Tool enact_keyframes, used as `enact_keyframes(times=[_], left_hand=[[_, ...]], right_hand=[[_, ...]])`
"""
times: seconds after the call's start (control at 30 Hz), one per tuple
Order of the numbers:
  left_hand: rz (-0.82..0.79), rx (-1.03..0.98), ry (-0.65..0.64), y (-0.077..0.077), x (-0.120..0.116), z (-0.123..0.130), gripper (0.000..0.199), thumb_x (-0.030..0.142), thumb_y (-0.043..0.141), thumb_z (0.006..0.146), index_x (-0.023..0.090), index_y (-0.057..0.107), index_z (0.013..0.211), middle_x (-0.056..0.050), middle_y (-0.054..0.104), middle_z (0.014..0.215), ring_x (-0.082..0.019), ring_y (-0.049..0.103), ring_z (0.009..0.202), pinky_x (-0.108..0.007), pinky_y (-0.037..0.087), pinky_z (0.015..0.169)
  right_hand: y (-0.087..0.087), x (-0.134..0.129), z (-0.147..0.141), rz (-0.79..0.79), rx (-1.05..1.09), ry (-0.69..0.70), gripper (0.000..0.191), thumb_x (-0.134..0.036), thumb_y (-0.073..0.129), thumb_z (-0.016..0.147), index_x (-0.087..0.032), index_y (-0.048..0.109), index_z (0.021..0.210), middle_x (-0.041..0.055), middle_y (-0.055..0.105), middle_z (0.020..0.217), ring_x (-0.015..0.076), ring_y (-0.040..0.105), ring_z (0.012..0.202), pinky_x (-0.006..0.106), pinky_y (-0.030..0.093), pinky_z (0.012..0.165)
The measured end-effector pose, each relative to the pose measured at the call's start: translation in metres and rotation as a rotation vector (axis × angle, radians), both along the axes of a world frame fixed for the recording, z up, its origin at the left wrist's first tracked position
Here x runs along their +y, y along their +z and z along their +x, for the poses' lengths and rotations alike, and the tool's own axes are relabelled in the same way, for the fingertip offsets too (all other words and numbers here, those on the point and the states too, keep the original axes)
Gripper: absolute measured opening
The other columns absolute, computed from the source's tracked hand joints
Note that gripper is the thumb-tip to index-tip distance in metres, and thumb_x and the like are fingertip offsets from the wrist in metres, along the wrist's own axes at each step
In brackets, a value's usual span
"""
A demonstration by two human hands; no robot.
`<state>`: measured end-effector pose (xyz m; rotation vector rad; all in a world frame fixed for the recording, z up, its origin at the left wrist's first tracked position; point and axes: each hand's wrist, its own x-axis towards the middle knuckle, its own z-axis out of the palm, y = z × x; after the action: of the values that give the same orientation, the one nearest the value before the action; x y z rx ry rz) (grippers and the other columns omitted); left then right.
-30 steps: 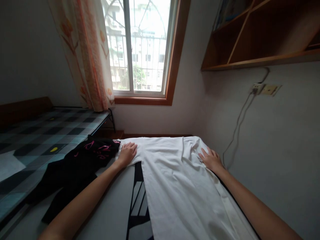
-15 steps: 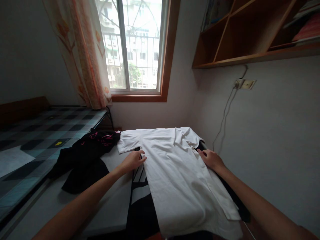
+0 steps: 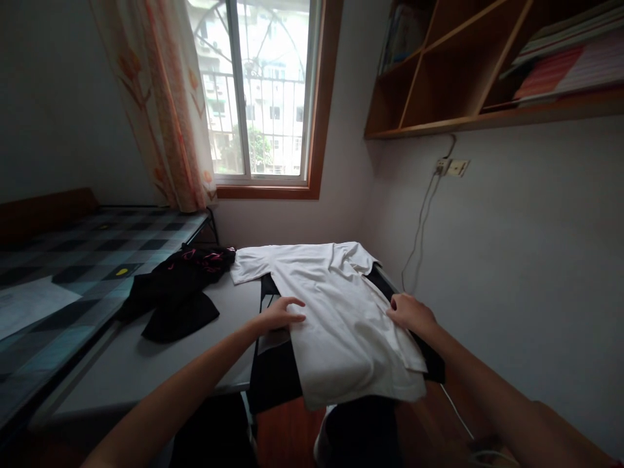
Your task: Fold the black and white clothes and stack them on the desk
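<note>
A white T-shirt (image 3: 336, 325) lies spread over a table, its sleeves toward the window and its hem hanging over the front edge. Under it is a black garment (image 3: 275, 380) with a pale print, showing along both sides. My left hand (image 3: 280, 314) is at the shirt's left edge, thumb and forefinger apart over the cloth. On the opposite side, my right hand (image 3: 413, 313) has its fingers curled together at the shirt's right edge, pinching the fabric. Part of that grip is hidden behind the knuckles.
Left of the shirt, a crumpled black garment with pink marks (image 3: 182, 292) rests on the grey-white tabletop (image 3: 209, 367). A checked bed (image 3: 58, 266) with a paper sheet (image 3: 34, 305) adjoins it. Wall, socket (image 3: 453, 168) and hanging cables are at right; a wooden shelf (image 3: 424, 123) is above.
Both hands have moved down along the shirt's sides toward the hem. The left fingers have spread wider over the cloth. The view has shifted slightly, showing more floor.
</note>
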<state>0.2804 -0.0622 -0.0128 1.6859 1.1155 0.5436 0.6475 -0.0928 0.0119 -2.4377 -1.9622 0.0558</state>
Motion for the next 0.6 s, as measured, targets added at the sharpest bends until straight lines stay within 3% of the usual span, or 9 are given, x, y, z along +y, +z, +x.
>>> enact_keyframes(times=[0.1, 0.17, 0.23, 0.33, 0.43, 0.5, 0.6], left_hand=[[-0.045, -0.057, -0.091, -0.004, -0.017, 0.01, 0.056, 0.039, 0.078, 0.062, 0.012, 0.069, 0.109, 0.007, 0.041, 0.056, -0.007, 0.037, 0.052, -0.021, 0.032, 0.049], [-0.071, -0.091, -0.138, -0.003, -0.025, 0.013, 0.056, 0.04, 0.079, 0.061, 0.01, 0.07, 0.108, 0.008, 0.04, 0.053, -0.007, 0.036, 0.05, -0.021, 0.03, 0.048], [-0.06, -0.123, -0.143, 0.006, -0.029, 0.007, 0.053, 0.041, 0.08, 0.06, 0.011, 0.073, 0.103, 0.007, 0.041, 0.053, -0.007, 0.035, 0.05, -0.021, 0.029, 0.048], [-0.066, -0.22, -0.097, 0.028, -0.029, -0.018, 0.051, 0.045, 0.08, 0.06, 0.012, 0.074, 0.098, 0.004, 0.048, 0.058, -0.007, 0.04, 0.053, -0.02, 0.032, 0.05], [-0.103, -0.289, 0.018, 0.045, -0.027, -0.055, 0.056, 0.048, 0.082, 0.058, 0.012, 0.074, 0.101, 0.002, 0.054, 0.063, -0.008, 0.045, 0.056, -0.022, 0.036, 0.053], [-0.155, -0.265, 0.057, 0.044, -0.029, -0.078, 0.058, 0.048, 0.083, 0.057, 0.012, 0.074, 0.101, 0.001, 0.056, 0.064, -0.009, 0.048, 0.056, -0.022, 0.037, 0.053], [-0.264, -0.151, 0.023, 0.026, -0.036, -0.1, 0.056, 0.047, 0.084, 0.055, 0.013, 0.076, 0.099, 0.002, 0.056, 0.063, -0.008, 0.048, 0.055, -0.021, 0.037, 0.052]], right_hand=[[0.005, -0.014, -0.005, -0.078, 0.066, 0.095, 0.06, -0.032, 0.066, 0.069, -0.02, 0.052, 0.127, 0.0118, 0.06, 0.115, 0.0262, 0.06, 0.099, 0.029, 0.042, 0.071], [0.007, -0.023, -0.011, -0.087, 0.046, 0.108, 0.071, -0.03, 0.066, 0.067, -0.023, 0.045, 0.135, 0.0125, 0.053, 0.122, 0.0265, 0.06, 0.099, 0.03, 0.043, 0.07], [0.009, -0.029, -0.016, -0.06, -0.015, 0.1, 0.056, -0.026, 0.063, 0.069, -0.025, 0.054, 0.124, 0.0116, 0.051, 0.124, 0.0263, 0.06, 0.1, 0.03, 0.042, 0.069], [0.011, -0.029, -0.011, 0.007, -0.042, 0.075, 0.028, -0.018, 0.057, 0.072, -0.022, 0.065, 0.099, 0.0098, 0.059, 0.112, 0.0245, 0.061, 0.095, 0.029, 0.042, 0.069], [0.012, -0.022, 0.018, 0.027, 0.135, 0.031, 0.016, -0.018, 0.056, 0.073, -0.019, 0.069, 0.082, 0.0088, 0.069, 0.092, 0.0228, 0.065, 0.085, 0.028, 0.044, 0.07], [0.012, -0.018, 0.046, 0.038, 0.289, -0.005, 0.012, -0.019, 0.058, 0.071, -0.018, 0.07, 0.073, 0.0086, 0.072, 0.085, 0.0233, 0.066, 0.083, 0.027, 0.046, 0.07], [0.009, -0.022, 0.086, 0.04, 0.422, -0.145, 0.011, -0.02, 0.06, 0.068, -0.017, 0.068, 0.062, 0.0109, 0.072, 0.077, 0.0262, 0.066, 0.078, 0.03, 0.047, 0.068]])
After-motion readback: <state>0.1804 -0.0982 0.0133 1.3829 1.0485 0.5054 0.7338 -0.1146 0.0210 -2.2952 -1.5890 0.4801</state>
